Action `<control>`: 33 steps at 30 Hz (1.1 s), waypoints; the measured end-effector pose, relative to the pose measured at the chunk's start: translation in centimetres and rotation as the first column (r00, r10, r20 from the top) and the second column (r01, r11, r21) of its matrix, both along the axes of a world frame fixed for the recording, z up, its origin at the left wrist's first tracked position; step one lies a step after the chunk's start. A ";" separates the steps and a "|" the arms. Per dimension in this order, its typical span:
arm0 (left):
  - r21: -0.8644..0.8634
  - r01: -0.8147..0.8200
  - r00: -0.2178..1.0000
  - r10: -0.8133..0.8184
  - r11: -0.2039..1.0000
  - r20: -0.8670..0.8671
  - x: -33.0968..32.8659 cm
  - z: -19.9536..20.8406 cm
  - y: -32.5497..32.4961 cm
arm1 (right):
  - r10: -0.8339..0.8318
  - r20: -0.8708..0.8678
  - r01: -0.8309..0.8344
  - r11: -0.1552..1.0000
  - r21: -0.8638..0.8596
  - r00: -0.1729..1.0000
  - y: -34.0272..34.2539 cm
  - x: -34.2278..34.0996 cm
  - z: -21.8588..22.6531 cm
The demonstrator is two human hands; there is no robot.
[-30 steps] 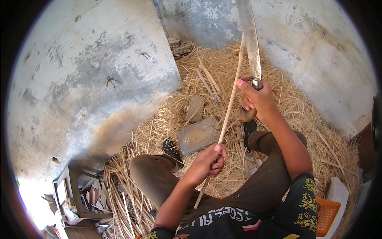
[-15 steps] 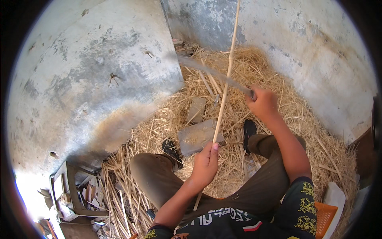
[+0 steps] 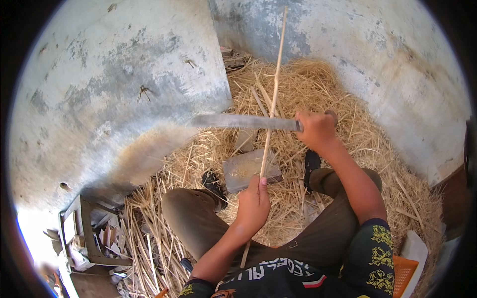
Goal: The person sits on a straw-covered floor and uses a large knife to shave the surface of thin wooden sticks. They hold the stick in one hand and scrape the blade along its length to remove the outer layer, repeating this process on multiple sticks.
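A long, thin pale wooden strip, seemingly split bamboo [image 3: 277,82], slants up and away from me, its far tip in front of the wall. My left hand [image 3: 252,204] is closed round its lower part, and the near end sticks out below the wrist. In my right hand [image 3: 317,131] is the handle of a machete [image 3: 238,120]. Its long grey blade points left, blurred by motion, and crosses the strip; whether they touch I cannot tell. Beneath the strip, between my feet, lies a grey block [image 3: 243,171].
Fibrous shavings [image 3: 313,82] cover the floor. Weathered walls rise at the left [image 3: 99,99] and the far right [image 3: 387,74]. Long strips [image 3: 149,238] lie by my left leg, beside a wooden frame [image 3: 89,233] with scraps. An orange perforated plastic thing [image 3: 403,273] is at lower right.
My right hand has drawn slightly left and the machete blade has swung nearer to me, turning almost level. The strip has tipped a little left, bringing its far tip into view.
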State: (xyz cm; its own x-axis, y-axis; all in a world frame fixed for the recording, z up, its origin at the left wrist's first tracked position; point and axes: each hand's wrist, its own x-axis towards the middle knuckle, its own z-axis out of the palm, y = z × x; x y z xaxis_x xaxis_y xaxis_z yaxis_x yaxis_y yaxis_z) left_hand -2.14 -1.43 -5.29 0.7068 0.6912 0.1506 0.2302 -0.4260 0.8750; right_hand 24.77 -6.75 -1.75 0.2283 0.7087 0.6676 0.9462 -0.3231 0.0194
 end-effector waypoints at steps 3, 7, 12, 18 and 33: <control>0.044 0.014 0.999 -0.016 0.999 0.052 0.2 -0.7 0.4 | 0.070 -0.003 -0.070 0.998 -0.008 0.998 -0.2 -1.1 -1.2; 0.016 0.083 0.995 -0.082 0.996 -0.058 0.2 -0.1 0.0 | -0.224 -0.069 0.215 0.970 -0.114 0.972 0.2 1.1 0.0; 0.068 0.051 0.999 -0.050 0.996 -0.021 0.3 -1.0 0.2 | -0.234 -0.022 0.226 0.955 -0.193 0.972 0.0 0.6 0.5; -0.029 0.095 0.994 -0.096 0.995 -0.047 -0.2 -0.3 0.6 | -0.092 -0.023 0.084 0.967 -0.242 0.996 -1.0 2.0 1.3; -0.896 0.266 0.960 -0.177 0.354 0.215 0.0 1.5 0.5 | -0.460 -0.292 0.356 0.869 -0.345 0.839 0.2 5.3 -1.1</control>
State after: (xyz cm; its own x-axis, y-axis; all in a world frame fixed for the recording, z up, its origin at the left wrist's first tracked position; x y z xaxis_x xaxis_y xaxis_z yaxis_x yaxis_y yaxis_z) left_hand -2.17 -0.92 -3.80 0.8753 0.2578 -0.4091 0.1798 0.6118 0.7703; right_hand 30.05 -6.54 -2.82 0.7190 0.6340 0.2846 0.6864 -0.7121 -0.1476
